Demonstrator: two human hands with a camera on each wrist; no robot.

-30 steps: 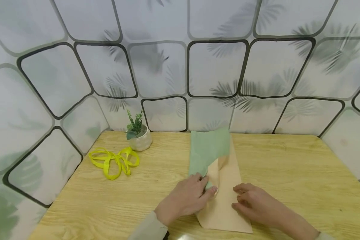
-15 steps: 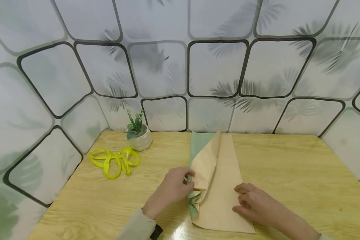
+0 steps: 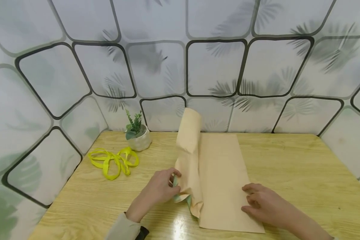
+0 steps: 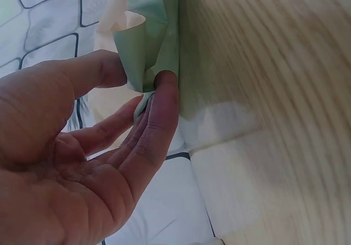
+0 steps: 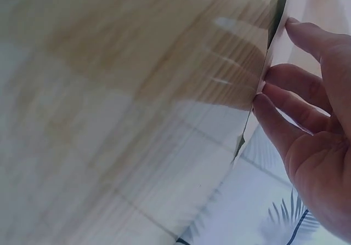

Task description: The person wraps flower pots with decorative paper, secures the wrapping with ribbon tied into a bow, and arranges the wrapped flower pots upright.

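Observation:
A sheet of wrapping paper (image 3: 223,180), peach on one face and green on the other, lies on the table with its right part flat. Its left part is crumpled and folded up, and the far end of that part stands up as a loose roll. My left hand (image 3: 157,188) pinches the left edge between thumb and fingers; in the left wrist view the green face (image 4: 148,31) curls at the fingertips. On the other side, my right hand (image 3: 265,203) rests its fingertips along the flat part's right edge, as the right wrist view also shows beside the paper edge (image 5: 290,15).
A yellow ribbon (image 3: 108,163) lies in loops on the wooden table (image 3: 300,166) at the left. Behind it stands a small green plant in a white pot (image 3: 140,140). Patterned curtain-like walls (image 3: 216,66) rise at the table's back and sides.
My left hand has drawn the paper's upper layer leftward, turning the green face under and showing more peach. The far corner has risen into a roll. My right hand has shifted slightly right.

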